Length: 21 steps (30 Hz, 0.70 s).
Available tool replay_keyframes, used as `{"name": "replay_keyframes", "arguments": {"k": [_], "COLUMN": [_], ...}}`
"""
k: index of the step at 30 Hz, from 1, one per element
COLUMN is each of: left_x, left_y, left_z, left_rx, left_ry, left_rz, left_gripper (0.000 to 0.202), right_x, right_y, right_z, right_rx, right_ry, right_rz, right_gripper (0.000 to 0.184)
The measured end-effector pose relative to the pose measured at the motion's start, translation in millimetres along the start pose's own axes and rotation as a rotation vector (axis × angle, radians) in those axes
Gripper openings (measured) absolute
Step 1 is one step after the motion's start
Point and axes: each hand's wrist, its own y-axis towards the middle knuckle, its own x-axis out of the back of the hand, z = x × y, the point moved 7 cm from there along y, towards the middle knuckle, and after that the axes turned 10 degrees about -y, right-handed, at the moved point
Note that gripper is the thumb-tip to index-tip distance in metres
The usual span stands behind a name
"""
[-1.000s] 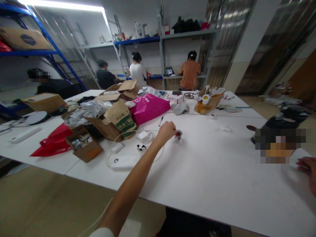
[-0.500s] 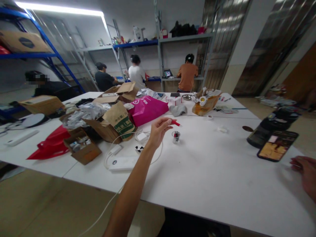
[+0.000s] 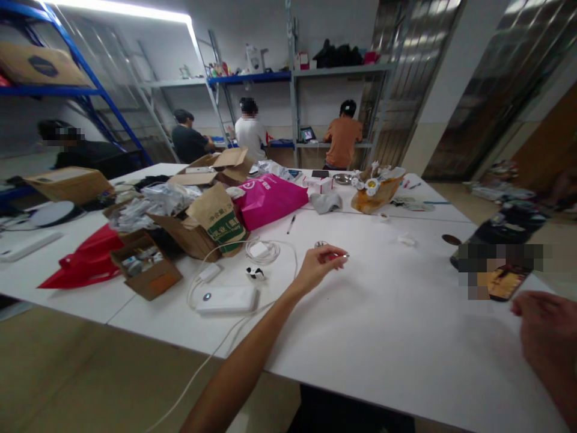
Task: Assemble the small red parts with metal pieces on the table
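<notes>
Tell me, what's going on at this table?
A person's left hand pinches a small red piece just in front of a little cup on the white table. Their right hand hovers by a phone, holding nothing visible. Bags, boxes and a charger lie to the left; other people work at shelves behind.

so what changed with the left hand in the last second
The left hand was at the cup, lifted a red piece out of it and drew back toward the person, the piece now pinched in it. The right hand came further into view over the table. The cup, the pink bag and the power bank stayed put.
</notes>
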Motion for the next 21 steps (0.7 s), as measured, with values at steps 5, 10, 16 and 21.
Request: {"name": "replay_keyframes", "arguments": {"k": [5, 10, 16, 21], "left_x": [-30.8, -29.3, -14.7, -20.6], "left_y": [-17.6, -25.4, -20.2, -19.5], "left_z": [21.8, 41.9, 50.9, 49.8], "left_rx": [-0.135, -0.117, -0.022, -0.040], "left_ry": [0.243, 0.344, 0.341, 0.592], "left_rz": [0.120, 0.185, 0.143, 0.206], "left_gripper": [0.024, 0.024, 0.036, 0.039], "right_x": [-110.7, -197.6, -216.2, -210.8], "right_y": [-101.8, -186.3, -199.8, -200.6], "right_z": [81.5, 159.3, 160.6, 152.9], "right_rx": [0.083, 0.329, 0.380, 0.366], "right_ry": [0.144, 0.139, 0.130, 0.173], "right_rz": [0.709, 1.244, 1.277, 1.335], "right_gripper": [0.056, 0.055, 0.060, 0.053]}}
